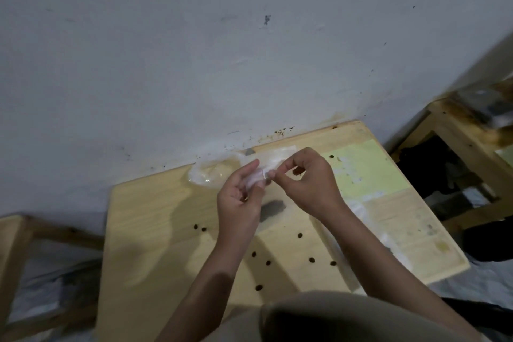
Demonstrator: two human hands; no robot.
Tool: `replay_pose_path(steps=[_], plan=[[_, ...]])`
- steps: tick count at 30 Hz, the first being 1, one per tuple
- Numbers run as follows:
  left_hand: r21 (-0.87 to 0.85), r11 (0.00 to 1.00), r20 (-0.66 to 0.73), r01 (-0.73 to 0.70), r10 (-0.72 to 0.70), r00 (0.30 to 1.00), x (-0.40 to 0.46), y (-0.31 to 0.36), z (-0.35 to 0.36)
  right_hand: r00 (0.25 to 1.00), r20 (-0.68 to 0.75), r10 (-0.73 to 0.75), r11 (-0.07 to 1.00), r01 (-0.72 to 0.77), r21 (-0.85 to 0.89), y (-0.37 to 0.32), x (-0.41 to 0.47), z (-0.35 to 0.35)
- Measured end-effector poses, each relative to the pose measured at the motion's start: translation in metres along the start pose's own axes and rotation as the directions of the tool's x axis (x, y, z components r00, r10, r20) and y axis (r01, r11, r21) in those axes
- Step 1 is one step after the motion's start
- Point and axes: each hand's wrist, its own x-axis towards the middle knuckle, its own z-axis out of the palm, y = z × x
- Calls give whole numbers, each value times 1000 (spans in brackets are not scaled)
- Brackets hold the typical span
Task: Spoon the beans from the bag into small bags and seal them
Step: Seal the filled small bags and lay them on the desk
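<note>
A light wooden table (155, 230) stands against a grey-white wall (194, 50), with a crumpled clear plastic bag (206, 173) lying near its far edge. Just right of that, the left hand (240, 200) is raised above the table, forearm rising from the near edge, fingers curled around a small translucent plastic bag (256, 176). The right hand (308, 178) meets it from the other side, wrist bent, thumb and forefinger pinching the small bag's top edge, the other fingers curled in. Whether the small bag holds beans cannot be told. Dark brown beans (268, 262) lie scattered over the table's near half beneath the arms. A pale yellow-green sheet (369, 166) covers the far right corner.
</note>
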Motion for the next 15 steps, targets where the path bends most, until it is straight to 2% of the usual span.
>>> replay_pose_path(steps=[6, 11, 15], plan=[[-68, 998, -89, 12, -18, 996, -18, 6, -43, 1000, -2, -3, 999, 3, -43, -29, -26, 39], [-91, 996, -170, 15, -31, 985, -19, 12, -88, 996, 38, 79, 986, -84, 144, -46, -34, 73], [-96, 994, -229, 43, -64, 971, -13, 13, -130, 996, 82, 39, 973, -57, 223, -55, -40, 114]])
